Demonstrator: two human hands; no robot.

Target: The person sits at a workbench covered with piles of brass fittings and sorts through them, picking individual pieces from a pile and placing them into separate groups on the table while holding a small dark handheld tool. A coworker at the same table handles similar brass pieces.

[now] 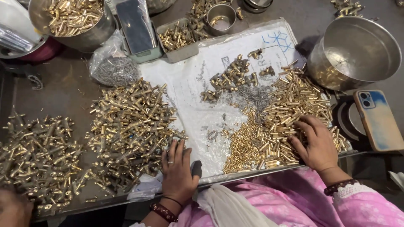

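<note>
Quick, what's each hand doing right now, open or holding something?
Left hand: open, fingers spread on the edge of the brass fittings pile, holding nothing.
Right hand: open, fingers resting in the brass tubes pile; a grip cannot be told.

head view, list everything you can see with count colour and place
T-shaped fittings: two big heaps, brass, left half of table
short tubes: one heap, brass, on the white sheet under the right hand
small pins: one heap, brass, beside the tubes
valve bodies: small cluster, dull brass, top of the sheet
white sheet: one, centre
large steel bowl: one, silver, upper right
steel pot of brass parts: one, upper left
small steel cup: one, top centre
grey tray: one, holds brass parts
bag of springs: one, clear
phone: one, orange and blue, right edge
left hand: at the fittings' edge
right hand: fingers in the tubes
</note>
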